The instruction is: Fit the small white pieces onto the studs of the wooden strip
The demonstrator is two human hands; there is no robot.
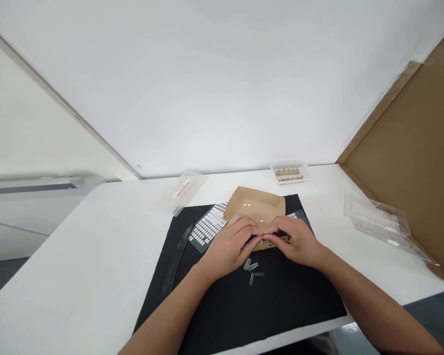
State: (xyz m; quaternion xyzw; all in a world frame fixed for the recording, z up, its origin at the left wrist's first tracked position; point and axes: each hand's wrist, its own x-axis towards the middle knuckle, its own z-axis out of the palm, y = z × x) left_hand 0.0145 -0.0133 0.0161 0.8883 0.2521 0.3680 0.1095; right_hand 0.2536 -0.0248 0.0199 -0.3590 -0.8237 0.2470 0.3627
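My left hand [232, 242] and my right hand [299, 241] meet fingertip to fingertip over the black mat, both in a pinch. Whatever lies between the fingertips is too small to make out. Just below them sits a tan strip [272, 245] with small metal pegs, partly hidden by my fingers. Several clear false nail tips [250, 266] are scattered on the mat, nearer to me. Behind my hands stands a brown paper tray [259, 199] holding a few small white ovals [247, 204]. A sheet of white oval stickers [209, 224] lies beside my left hand.
The black mat [259, 305] covers part of the white table [96, 236]. At the back is a clear box [289, 173] of pegged strips. A translucent lid or pouch [187, 190] lies left. A clear case [379, 217] rests right, by a cardboard panel [407, 148].
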